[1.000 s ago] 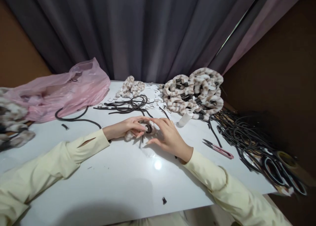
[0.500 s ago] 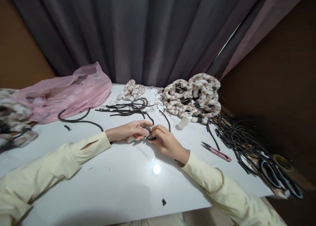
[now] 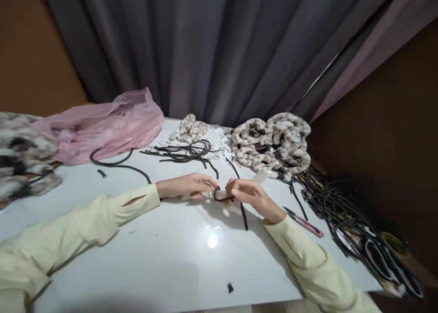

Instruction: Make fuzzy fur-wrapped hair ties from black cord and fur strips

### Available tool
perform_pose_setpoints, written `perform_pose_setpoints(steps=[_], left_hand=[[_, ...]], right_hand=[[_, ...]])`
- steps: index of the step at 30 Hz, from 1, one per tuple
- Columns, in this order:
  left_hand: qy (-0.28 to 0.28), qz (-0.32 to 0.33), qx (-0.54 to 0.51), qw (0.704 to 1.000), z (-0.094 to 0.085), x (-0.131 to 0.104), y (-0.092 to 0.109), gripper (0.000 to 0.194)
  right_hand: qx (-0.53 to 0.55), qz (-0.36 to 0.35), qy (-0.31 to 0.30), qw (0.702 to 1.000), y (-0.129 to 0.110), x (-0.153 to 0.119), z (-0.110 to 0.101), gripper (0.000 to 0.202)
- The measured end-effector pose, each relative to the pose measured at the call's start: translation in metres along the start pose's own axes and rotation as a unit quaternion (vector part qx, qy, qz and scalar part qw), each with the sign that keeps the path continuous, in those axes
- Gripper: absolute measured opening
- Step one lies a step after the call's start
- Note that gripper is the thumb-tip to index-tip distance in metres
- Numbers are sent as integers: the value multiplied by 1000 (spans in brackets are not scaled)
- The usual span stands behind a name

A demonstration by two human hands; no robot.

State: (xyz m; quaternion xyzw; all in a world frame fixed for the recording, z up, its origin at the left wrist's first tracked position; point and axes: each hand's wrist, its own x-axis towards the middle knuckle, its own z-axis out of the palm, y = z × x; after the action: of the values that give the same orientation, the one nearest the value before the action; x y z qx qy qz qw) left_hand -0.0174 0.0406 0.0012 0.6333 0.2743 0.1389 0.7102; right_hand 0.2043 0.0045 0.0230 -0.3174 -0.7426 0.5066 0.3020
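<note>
White table. Left hand gripping furry piece, right hand dark cord.

Lying on the table: bag at left, loops at back right, snips in front. Between left hand and right hand, cord. Behind everything, curtain.
</note>
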Motion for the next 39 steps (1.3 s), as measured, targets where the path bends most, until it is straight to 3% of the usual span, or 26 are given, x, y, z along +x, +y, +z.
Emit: perform_pose_setpoints(steps=[4, 9, 11, 15, 18, 20, 22, 26, 30, 34, 39], left_hand=[[18, 11, -4, 1000, -1, 2, -2, 41], [19, 41, 67, 997, -1, 1, 2, 45], [33, 45, 108, 993, 0, 1, 2, 40], [72, 46, 171, 982, 4, 5, -1, 31], [87, 47, 176, 979, 5, 7, -6, 33], [81, 37, 145, 985, 5, 7, -8, 33], [75, 28, 117, 990, 6, 7, -8, 32], [79, 27, 104, 991, 7, 6, -3, 32], [76, 15, 89, 993, 5, 7, 0, 34], [70, -16, 30, 997, 1, 6, 2, 30], [79, -69, -93, 990, 3, -1, 14, 18]], right_hand=[[89, 52, 35, 994, -12, -8, -16, 30], [90, -45, 235, 967, -41, -32, -42, 16], [80, -49, 267, 959, -45, -45, -44, 16], [65, -5, 218, 974, -33, -70, -35, 14], [-29, 94, 137, 986, -21, -84, -28, 16], [-135, 166, 73, 974, -18, -88, -25, 21], [-249, 192, 42, 948, -19, -89, -21, 22], [-405, 187, 76, 892, -18, -78, -7, 21], [-434, 170, 106, 879, -4, -58, 7, 14], [-392, 152, 90, 903, -3, -42, 4, 13], [-295, 51, 126, 946, -35, -26, -6, 9]])
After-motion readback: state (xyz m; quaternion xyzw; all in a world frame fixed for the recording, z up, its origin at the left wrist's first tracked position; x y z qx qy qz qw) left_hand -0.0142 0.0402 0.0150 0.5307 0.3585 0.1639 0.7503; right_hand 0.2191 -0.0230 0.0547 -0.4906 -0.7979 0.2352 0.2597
